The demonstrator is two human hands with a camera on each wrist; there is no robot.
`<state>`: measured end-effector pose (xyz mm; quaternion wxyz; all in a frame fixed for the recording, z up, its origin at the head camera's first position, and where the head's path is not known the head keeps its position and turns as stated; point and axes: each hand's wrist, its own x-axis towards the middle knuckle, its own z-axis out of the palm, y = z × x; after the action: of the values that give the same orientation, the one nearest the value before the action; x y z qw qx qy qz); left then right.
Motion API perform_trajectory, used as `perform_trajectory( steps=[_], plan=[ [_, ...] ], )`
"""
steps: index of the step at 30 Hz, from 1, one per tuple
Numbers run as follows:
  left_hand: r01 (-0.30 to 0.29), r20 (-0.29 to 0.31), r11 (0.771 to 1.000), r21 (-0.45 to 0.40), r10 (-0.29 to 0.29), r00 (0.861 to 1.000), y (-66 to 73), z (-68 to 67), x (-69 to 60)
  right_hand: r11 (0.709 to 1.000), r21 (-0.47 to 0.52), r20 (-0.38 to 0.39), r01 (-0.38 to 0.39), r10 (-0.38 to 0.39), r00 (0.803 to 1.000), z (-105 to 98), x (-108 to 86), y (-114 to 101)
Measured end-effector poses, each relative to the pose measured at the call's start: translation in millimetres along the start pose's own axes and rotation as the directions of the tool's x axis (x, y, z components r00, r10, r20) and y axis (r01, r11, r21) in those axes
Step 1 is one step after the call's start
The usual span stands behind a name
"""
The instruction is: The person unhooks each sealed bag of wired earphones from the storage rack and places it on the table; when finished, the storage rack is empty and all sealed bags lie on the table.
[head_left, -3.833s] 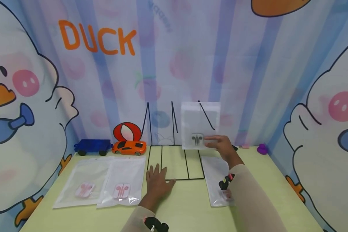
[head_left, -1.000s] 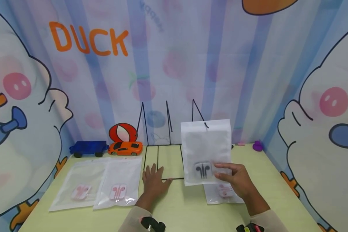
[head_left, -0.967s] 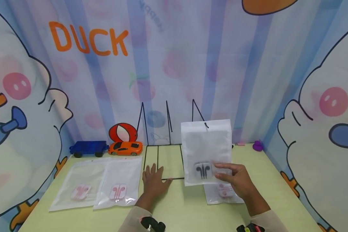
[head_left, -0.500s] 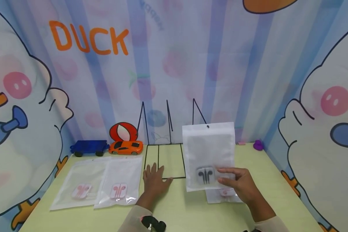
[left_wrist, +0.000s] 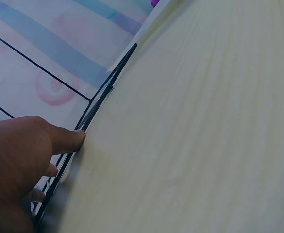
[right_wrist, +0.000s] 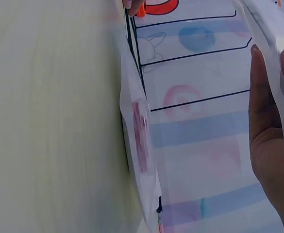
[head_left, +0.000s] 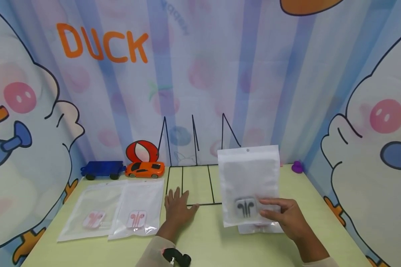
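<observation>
My right hand (head_left: 289,218) pinches a white zip pouch of earphones (head_left: 248,174) by its right edge, thumb in front in the right wrist view. Dark earphones in a square case show through its lower part. The pouch is upright, its top hole just right of and below the tip of the right hook of a black wire display rack (head_left: 222,129). My left hand (head_left: 178,209) rests with spread fingers on the rack's base at its front left; in the left wrist view the thumb touches the base wire (left_wrist: 103,97). Behind the held pouch lies another pouch (head_left: 260,228), mostly hidden.
Two pouches with pink earphones, a left one (head_left: 90,207) and a right one (head_left: 137,207), overlap on the table's left. Along the back stand a blue toy wagon (head_left: 103,169), an orange toy car (head_left: 145,170) and a red-and-white ball shape (head_left: 142,151). A purple toy (head_left: 297,167) sits back right.
My right hand has drawn the dark-earphone pouch forward, down and right along the right hook, and it is now off the hook's tip. My left hand has stayed on the rack's base.
</observation>
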<state>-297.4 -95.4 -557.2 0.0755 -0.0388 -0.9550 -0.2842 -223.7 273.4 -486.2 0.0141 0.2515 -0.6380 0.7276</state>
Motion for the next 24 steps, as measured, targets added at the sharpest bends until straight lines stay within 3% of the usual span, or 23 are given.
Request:
perform_trajectory(
  steps=[5,11,24],
  plan=[
    [-0.006,-0.001,1.0,-0.001,0.006,1.0,0.1,0.2,-1.3,0.997,-0.056,-0.034,-0.052,0.05,0.998,-13.4,-12.6,-0.2],
    [-0.009,-0.004,1.0,-0.009,0.009,1.0,0.3,0.7,-1.6,0.987,-0.041,-0.037,-0.156,0.155,0.987,-35.0,-26.9,-1.9],
    [-0.009,-0.014,1.0,-0.005,0.008,1.0,0.3,-1.7,-1.3,0.947,-0.078,-0.206,-0.31,0.289,0.935,-78.9,-46.5,6.1]
  ],
)
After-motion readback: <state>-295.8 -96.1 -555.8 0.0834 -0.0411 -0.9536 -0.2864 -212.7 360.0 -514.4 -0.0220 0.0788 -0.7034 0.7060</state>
